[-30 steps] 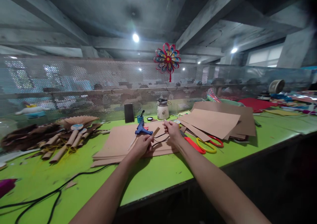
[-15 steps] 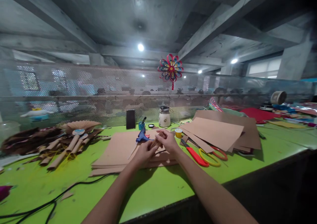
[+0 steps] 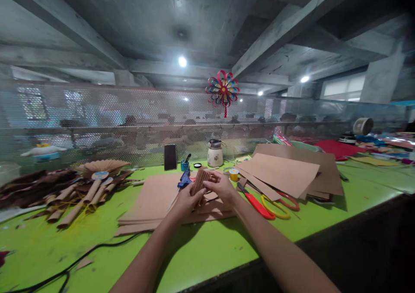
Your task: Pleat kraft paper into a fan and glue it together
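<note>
Between my hands is a piece of brown paper folded into narrow accordion pleats (image 3: 200,183), tilted upright with its ridges facing me. My left hand (image 3: 187,200) grips its lower left side, thumb across the front. On its right edge, the fingers of my right hand (image 3: 221,185) pinch the pleats. Below them lies a stack of brown paper sheets (image 3: 145,198). A blue glue gun (image 3: 184,178) rests on the stack just behind my left hand, its lower part partly hidden.
Red-handled scissors (image 3: 259,205), yellow-handled scissors (image 3: 275,208) and a yellow tape roll (image 3: 233,174) lie to the right, near more brown sheets (image 3: 279,172). Paper fans with rolled handles (image 3: 92,191) are piled at left. A black cable (image 3: 106,244) crosses the green table (image 3: 129,267).
The pleated paper has been raised and turned, so more of its ridged face shows. My right hand has shifted slightly down and right along it. The view has moved a little.
</note>
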Available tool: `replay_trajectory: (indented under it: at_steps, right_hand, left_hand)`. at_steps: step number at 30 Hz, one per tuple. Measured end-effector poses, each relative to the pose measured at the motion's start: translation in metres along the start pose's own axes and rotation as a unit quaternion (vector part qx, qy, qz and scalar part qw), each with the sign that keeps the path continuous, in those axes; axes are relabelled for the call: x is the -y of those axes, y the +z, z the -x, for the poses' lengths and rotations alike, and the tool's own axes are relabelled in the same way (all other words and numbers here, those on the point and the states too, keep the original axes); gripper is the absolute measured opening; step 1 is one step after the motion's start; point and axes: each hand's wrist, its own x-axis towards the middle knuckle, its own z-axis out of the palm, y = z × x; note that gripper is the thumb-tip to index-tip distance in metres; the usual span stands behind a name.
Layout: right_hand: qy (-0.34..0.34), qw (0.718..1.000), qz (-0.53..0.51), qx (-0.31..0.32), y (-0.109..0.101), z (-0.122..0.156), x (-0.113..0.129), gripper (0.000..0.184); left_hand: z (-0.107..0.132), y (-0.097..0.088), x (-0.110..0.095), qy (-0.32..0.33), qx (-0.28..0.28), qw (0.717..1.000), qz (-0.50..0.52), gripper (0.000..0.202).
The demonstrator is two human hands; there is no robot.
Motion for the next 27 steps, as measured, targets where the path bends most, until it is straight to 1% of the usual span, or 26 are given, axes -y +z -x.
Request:
replay_trajectory:
  at_steps: [5, 10, 15, 21, 23, 27]
  right_hand:
    - [-0.004, 1.0, 0.001, 0.003, -0.0003, -0.0017, 0.0005, 0.042]
    - [-0.002, 1.0, -0.004, 0.014, -0.0008, -0.0013, 0.0003, 0.041]
    - [0.004, 1.0, -0.011, 0.014, -0.001, -0.0011, 0.0015, 0.043]
    - [0.013, 1.0, 0.0, -0.018, -0.0008, -0.0007, -0.0012, 0.05]
    - [0.015, 1.0, 0.014, -0.019, -0.0007, 0.0004, -0.0011, 0.052]
    - [0.014, 0.999, 0.046, -0.01, 0.0017, 0.0025, 0.0014, 0.049]
  left_hand:
    - [0.0023, -0.0019, -0.0059, -0.01, 0.016, 0.999, 0.045, 0.044]
    - [0.0029, -0.0035, -0.0101, -0.025, 0.0, 0.997, 0.071, 0.042]
    - [0.001, -0.0083, -0.0073, -0.043, -0.006, 0.995, 0.095, 0.039]
    - [0.0028, -0.0096, -0.0035, -0.064, 0.014, 0.99, 0.125, 0.041]
    - [0.0046, -0.0089, -0.0046, -0.071, 0.02, 0.989, 0.126, 0.042]
    - [0.0078, -0.0086, -0.008, -0.074, 0.035, 0.99, 0.117, 0.041]
